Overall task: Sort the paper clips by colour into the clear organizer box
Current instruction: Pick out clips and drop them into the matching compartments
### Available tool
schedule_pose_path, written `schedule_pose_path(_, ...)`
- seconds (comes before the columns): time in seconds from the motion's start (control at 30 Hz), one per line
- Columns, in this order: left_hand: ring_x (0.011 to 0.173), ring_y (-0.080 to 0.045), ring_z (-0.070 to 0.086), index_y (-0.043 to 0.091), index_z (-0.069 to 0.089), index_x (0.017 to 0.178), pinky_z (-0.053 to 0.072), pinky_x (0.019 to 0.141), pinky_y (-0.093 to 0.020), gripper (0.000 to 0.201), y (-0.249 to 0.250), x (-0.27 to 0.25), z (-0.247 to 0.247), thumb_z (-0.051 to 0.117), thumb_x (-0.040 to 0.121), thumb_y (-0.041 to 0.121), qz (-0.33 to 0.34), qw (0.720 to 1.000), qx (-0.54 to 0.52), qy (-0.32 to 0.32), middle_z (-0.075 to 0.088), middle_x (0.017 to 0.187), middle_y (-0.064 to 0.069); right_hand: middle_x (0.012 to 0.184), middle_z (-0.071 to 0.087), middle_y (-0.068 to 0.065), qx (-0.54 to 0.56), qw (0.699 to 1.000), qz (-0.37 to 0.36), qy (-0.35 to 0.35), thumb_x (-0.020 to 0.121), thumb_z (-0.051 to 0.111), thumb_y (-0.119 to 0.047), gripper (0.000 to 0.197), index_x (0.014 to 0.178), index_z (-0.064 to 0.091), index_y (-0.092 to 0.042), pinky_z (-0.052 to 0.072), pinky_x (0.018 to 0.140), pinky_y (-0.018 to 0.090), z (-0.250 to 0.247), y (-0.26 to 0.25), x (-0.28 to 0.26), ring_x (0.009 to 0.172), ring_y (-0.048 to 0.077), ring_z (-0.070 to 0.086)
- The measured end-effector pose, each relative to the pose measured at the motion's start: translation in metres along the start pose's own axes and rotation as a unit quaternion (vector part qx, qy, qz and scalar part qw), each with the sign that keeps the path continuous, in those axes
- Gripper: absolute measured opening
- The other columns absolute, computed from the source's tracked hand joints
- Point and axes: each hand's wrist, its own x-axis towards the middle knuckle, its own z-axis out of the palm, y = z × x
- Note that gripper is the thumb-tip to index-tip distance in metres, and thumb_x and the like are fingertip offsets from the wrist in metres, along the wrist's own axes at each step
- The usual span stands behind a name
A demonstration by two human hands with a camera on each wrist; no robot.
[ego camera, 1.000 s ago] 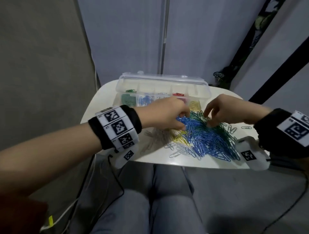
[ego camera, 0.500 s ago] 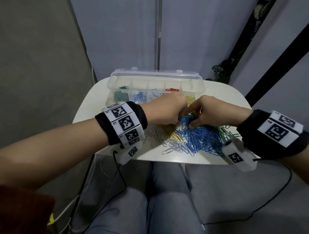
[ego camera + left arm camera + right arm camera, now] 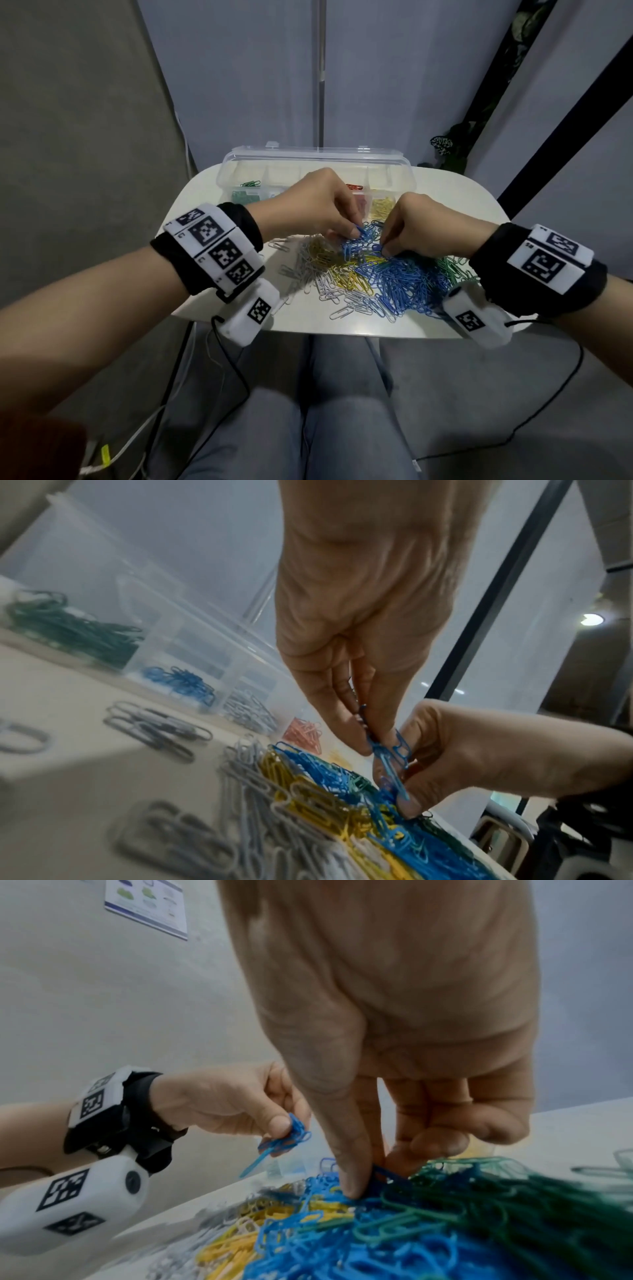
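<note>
Left hand (image 3: 318, 205) moves up off pile, now holds little bunch of blue clips (image 3: 287, 1137) in fingertips; before it was down in pile. Right hand (image 3: 421, 226) comes in from right side, now sits close beside left hand. Its fingertips (image 3: 352, 1185) dig into blue part of pile (image 3: 394, 281) and pinch clip there. One blue clip hangs from left hand's bunch.

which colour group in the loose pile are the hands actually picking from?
The blue clips, mid-pile between the yellow clips and green clips. The left hand pinches a small blue bunch; the right hand pinches into the same patch.
</note>
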Motion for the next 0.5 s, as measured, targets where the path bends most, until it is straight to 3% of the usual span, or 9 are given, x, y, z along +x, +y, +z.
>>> schedule_pose_path(0.1,0.053,-0.018,0.064,-0.002,0.071,0.08,0.052,0.052,-0.022,0.012,0.001,-0.003,-0.005,0.076,0.071,-0.007,-0.009,0.999,-0.048,0.003,0.068,0.065,-0.014,0.072,0.07,0.004,0.024,1.0,0.009,0.014,0.07,0.082,-0.01,0.014,0.084,0.078,-0.011,0.036,0.046,0.009,-0.004,0.004,0.0,0.056,0.003,0.051)
schedule_pose_path(0.17,0.052,-0.016,0.063,-0.002,0.071,0.08,0.052,0.051,-0.021,0.011,0.001,-0.005,-0.008,0.075,0.072,-0.008,-0.011,0.997,-0.073,0.002,0.067,0.065,-0.014,0.07,0.069,0.002,0.033,0.999,0.015,0.02,0.07,0.081,-0.009,0.014,0.083,0.077,-0.012,0.04,0.051,0.012,-0.005,0.006,0.001,0.058,0.006,0.054)
schedule_pose_path(0.3,0.058,-0.02,0.062,-0.004,0.071,0.082,0.056,0.062,-0.027,0.01,-0.001,-0.007,-0.014,0.074,0.072,-0.007,-0.017,0.993,-0.114,0.006,0.067,0.068,-0.016,0.066,0.067,-0.002,0.043,0.999,0.014,0.01,0.069,0.083,-0.012,0.017,0.084,0.077,-0.012,0.041,0.054,0.018,-0.005,0.007,0.001,0.057,0.006,0.053)
schedule_pose_path(0.5,0.058,-0.02,0.062,-0.01,0.068,0.086,0.058,0.063,-0.025,0.014,0.001,-0.013,-0.026,0.072,0.073,-0.008,-0.02,0.988,-0.144,0.047,0.067,0.068,-0.016,0.065,0.06,-0.002,0.091,0.995,-0.001,0.031,0.067,0.085,-0.017,0.022,0.085,0.074,-0.014,0.038,0.059,0.025,-0.006,0.003,0.005,0.059,0.011,0.05)
